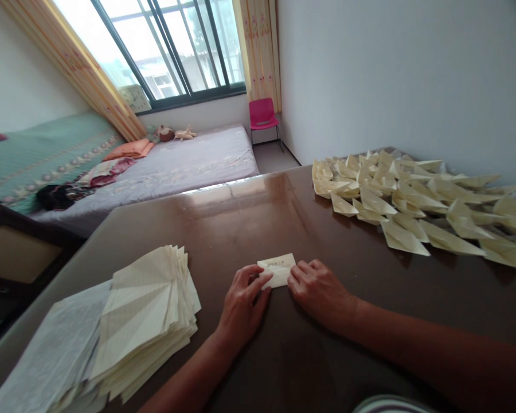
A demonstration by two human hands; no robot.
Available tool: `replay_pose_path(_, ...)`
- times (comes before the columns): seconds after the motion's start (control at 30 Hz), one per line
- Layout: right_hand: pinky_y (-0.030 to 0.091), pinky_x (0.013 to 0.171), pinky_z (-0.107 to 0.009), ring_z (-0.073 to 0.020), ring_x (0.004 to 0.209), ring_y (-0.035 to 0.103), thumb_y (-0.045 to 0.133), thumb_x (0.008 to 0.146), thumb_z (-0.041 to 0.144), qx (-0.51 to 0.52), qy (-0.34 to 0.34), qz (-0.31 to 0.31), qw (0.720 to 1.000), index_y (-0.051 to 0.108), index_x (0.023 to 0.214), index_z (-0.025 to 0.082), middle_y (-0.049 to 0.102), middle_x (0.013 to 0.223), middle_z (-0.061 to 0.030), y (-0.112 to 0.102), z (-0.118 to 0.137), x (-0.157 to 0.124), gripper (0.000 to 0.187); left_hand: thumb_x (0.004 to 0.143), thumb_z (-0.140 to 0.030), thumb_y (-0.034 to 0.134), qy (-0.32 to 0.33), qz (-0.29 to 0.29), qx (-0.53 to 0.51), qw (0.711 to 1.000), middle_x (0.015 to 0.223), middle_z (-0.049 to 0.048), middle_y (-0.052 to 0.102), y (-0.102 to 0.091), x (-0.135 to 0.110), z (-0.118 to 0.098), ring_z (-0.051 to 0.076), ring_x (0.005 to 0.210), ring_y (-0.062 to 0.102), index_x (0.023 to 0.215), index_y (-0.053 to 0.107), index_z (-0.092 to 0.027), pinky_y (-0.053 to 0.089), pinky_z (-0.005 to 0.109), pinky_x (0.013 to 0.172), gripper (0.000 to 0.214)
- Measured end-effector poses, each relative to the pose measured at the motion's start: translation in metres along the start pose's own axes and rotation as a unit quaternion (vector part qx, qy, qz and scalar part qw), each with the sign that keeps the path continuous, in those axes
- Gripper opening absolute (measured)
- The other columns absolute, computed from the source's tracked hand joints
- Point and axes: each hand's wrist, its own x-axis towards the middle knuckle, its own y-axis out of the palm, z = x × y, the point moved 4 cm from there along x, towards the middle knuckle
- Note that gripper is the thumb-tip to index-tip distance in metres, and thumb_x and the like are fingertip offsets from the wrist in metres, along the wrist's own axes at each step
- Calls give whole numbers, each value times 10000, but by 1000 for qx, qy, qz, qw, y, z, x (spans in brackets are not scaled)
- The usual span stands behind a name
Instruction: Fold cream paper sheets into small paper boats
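A small folded piece of cream paper (279, 276) with faint printed characters lies flat on the dark brown tabletop. My left hand (246, 295) has its thumb and forefinger at the paper's left and lower edge, the fingers bent. Curled against the right edge are the fingers of my right hand (320, 289), whose thumb is mostly hidden. To the left lies a fanned stack of cream paper sheets (141, 315), creased down the middle. Many folded paper boats (406, 201), pointed at the ends, are heaped at the right.
Grey printed sheets (64, 338) lie partly under the cream stack. A round pale rim (391, 404) shows at the table's near edge. Beyond the glossy table (236, 212) are a bed (206, 155), a pink chair (263, 116) and a window. A wall borders the right side.
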Motion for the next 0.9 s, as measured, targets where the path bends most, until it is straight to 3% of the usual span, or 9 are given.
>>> replay_pose_path(0.1,316,640,-355,-234,810,552,556,871,126,-2,0,1,1000,635,858,147,637,843,-74,-1,0,0,83,894,-236,552,-17,-7,17,1000,1259,101,527,0,1,6,222,1099,564,1217,592,-248,518,424,937,325)
replay_pose_path(0.47,318,647,-340,-224,808,543,563,865,121,0,-1,-6,1000,630,858,152,635,838,-72,2,-1,1,75,902,-151,527,72,-27,19,997,1307,87,574,-1,2,-4,231,1262,474,1146,634,-217,493,424,1012,275)
replay_pose_path(0.73,324,662,-351,-230,828,544,566,862,124,-5,-4,-16,1000,628,856,157,632,857,-70,3,-2,-1,71,902,-173,518,50,-1,45,998,1305,81,592,4,1,1,258,1248,508,1141,642,-219,503,476,994,273)
replay_pose_path(0.9,323,662,-346,-225,815,540,549,869,117,-3,-5,-10,1000,625,854,154,629,855,-75,2,-2,-1,85,910,-166,508,53,1,15,998,1303,73,595,3,1,-2,233,1219,536,1134,652,-234,510,435,994,275)
